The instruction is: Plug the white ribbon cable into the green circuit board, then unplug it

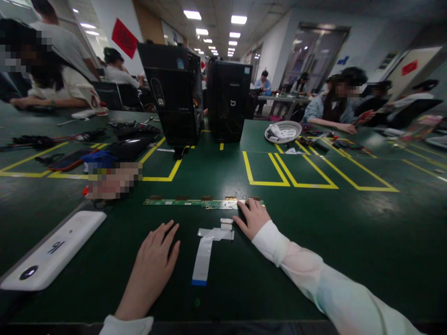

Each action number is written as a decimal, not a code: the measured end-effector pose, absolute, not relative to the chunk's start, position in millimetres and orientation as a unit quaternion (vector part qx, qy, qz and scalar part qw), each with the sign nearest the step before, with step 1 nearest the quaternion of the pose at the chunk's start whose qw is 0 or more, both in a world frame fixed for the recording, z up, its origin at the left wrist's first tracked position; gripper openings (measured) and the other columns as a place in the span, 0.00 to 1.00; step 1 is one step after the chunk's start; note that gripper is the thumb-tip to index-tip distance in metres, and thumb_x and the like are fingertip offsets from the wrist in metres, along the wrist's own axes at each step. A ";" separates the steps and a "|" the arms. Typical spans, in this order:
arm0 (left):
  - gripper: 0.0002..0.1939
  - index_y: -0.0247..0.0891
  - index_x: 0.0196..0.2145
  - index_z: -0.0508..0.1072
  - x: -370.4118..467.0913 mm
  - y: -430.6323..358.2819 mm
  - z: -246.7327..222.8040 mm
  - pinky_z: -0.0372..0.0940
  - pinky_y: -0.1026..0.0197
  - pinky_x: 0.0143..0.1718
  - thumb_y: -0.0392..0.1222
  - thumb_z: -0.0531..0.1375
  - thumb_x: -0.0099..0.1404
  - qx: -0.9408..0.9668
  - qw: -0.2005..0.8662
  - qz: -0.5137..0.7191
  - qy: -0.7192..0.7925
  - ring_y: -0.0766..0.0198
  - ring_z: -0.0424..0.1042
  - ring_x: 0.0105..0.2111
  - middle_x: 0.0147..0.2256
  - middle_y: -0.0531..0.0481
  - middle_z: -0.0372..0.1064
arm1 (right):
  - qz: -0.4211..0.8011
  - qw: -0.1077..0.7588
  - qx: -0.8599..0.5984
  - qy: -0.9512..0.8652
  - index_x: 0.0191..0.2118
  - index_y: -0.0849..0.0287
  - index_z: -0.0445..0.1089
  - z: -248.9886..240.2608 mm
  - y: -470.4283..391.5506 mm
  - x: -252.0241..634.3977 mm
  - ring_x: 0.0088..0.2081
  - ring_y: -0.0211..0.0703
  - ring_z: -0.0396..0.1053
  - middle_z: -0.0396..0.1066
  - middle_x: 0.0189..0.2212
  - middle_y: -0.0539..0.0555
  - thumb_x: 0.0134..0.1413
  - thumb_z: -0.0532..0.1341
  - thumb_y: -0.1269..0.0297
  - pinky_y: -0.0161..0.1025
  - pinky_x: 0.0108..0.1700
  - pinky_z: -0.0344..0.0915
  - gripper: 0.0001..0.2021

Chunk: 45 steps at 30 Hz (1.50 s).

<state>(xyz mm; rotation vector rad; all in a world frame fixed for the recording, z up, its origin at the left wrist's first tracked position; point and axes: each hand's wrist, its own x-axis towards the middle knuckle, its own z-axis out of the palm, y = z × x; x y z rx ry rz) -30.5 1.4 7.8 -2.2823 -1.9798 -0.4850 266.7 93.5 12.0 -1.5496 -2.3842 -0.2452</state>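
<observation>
Head view: the right hand [256, 219] is at the right end of the board [188, 203].
The board lies on the table [314, 242], its long axis running left to right; the right hand, nearer to it, appears to touch that end from the near side, its grip apart, thumb away from forefinger. Left hand [157, 256]: grip also apart, holding nothing, near of the board's left half. Ribbon cables [204, 260] lie between the hands, near of the board, so they stand in the left hand's way rightward. A white case [66, 246] is further left; two towers [171, 97] stand far, a basket [296, 133] far right.
</observation>
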 end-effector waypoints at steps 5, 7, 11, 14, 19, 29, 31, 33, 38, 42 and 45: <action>0.28 0.33 0.60 0.66 -29.4 0.7 8.9 0.58 0.39 0.60 0.50 0.45 0.70 -0.742 0.034 -0.149 -0.653 0.46 0.61 0.61 0.61 0.39 0.63 | -0.054 0.164 -0.494 -0.852 0.59 0.64 0.65 15.5 94.3 282.2 0.53 0.60 0.60 0.65 0.50 0.68 0.64 0.50 0.52 0.57 0.53 0.62 0.26; 0.28 0.33 0.60 0.66 -29.4 1.0 8.9 0.58 0.39 0.60 0.50 0.45 0.70 -0.741 0.035 -0.148 -0.653 0.46 0.61 0.61 0.60 0.38 0.63 | -0.045 0.177 -0.463 -0.867 0.59 0.63 0.65 12.7 96.1 286.8 0.56 0.59 0.59 0.64 0.53 0.66 0.64 0.51 0.54 0.57 0.56 0.61 0.24; 0.28 0.33 0.60 0.66 -29.9 1.6 8.4 0.58 0.39 0.60 0.50 0.45 0.70 -0.744 0.039 -0.148 -0.650 0.46 0.61 0.61 0.61 0.38 0.63 | -0.042 0.193 -0.423 -0.884 0.59 0.60 0.66 0.1 100.8 290.4 0.59 0.57 0.57 0.62 0.58 0.63 0.64 0.53 0.55 0.56 0.59 0.58 0.23; 0.28 0.33 0.60 0.66 -30.6 1.4 7.5 0.58 0.39 0.60 0.51 0.45 0.70 -0.746 0.042 -0.146 -0.649 0.46 0.61 0.61 0.61 0.38 0.63 | -0.038 0.195 -0.415 -0.888 0.60 0.60 0.65 -6.9 103.2 291.3 0.60 0.56 0.57 0.60 0.60 0.64 0.64 0.53 0.54 0.56 0.60 0.57 0.23; 0.27 0.33 0.59 0.66 -32.6 2.5 3.3 0.59 0.39 0.60 0.50 0.46 0.70 -0.753 0.057 -0.157 -0.637 0.45 0.62 0.60 0.60 0.37 0.64 | -0.036 0.183 -0.410 -0.893 0.61 0.60 0.64 -8.0 105.0 293.3 0.60 0.57 0.57 0.60 0.61 0.64 0.63 0.54 0.54 0.56 0.61 0.57 0.25; 0.24 0.43 0.63 0.61 -7.6 -5.0 27.0 0.60 0.45 0.61 0.47 0.48 0.72 -0.820 -0.015 -0.177 -0.545 0.54 0.58 0.63 0.63 0.46 0.61 | -0.036 0.170 -0.412 -0.894 0.63 0.59 0.62 -9.6 105.6 294.6 0.62 0.57 0.55 0.59 0.62 0.63 0.62 0.55 0.53 0.57 0.62 0.56 0.26; 0.23 0.47 0.64 0.58 6.8 -3.9 38.1 0.61 0.49 0.61 0.45 0.48 0.73 -0.859 -0.057 -0.140 -0.488 0.58 0.58 0.63 0.64 0.51 0.59 | -0.037 0.170 -0.413 -0.894 0.62 0.59 0.63 -10.1 105.9 294.7 0.62 0.58 0.55 0.59 0.62 0.63 0.62 0.55 0.53 0.58 0.61 0.56 0.26; 0.24 0.46 0.64 0.57 21.1 1.4 47.0 0.61 0.51 0.61 0.44 0.48 0.73 -0.882 -0.079 -0.116 -0.449 0.59 0.58 0.63 0.64 0.50 0.58 | -0.039 0.172 -0.414 -0.893 0.62 0.59 0.63 -10.4 106.0 294.7 0.62 0.58 0.56 0.59 0.62 0.63 0.61 0.56 0.54 0.58 0.61 0.56 0.26; 0.27 0.40 0.64 0.59 47.8 21.2 56.2 0.61 0.45 0.60 0.51 0.52 0.70 -0.902 -0.088 -0.067 -0.416 0.51 0.60 0.62 0.64 0.43 0.58 | -0.035 0.174 -0.412 -0.894 0.62 0.59 0.63 -9.3 104.3 295.6 0.62 0.57 0.55 0.59 0.62 0.62 0.61 0.56 0.54 0.56 0.62 0.56 0.26; 0.34 0.34 0.64 0.59 59.3 29.6 59.7 0.63 0.44 0.58 0.57 0.54 0.67 -0.907 -0.095 -0.045 -0.409 0.47 0.63 0.60 0.63 0.38 0.59 | -0.032 0.176 -0.403 -0.897 0.62 0.59 0.62 -6.6 103.2 297.4 0.62 0.57 0.56 0.58 0.62 0.62 0.62 0.56 0.55 0.56 0.61 0.58 0.26; 0.32 0.32 0.62 0.61 65.7 33.3 59.5 0.61 0.45 0.59 0.55 0.54 0.68 -0.904 -0.079 -0.043 -0.418 0.48 0.63 0.60 0.62 0.36 0.60 | -0.027 0.178 -0.398 -0.900 0.62 0.58 0.62 -5.3 103.5 299.3 0.62 0.56 0.56 0.58 0.62 0.62 0.62 0.55 0.55 0.56 0.61 0.58 0.26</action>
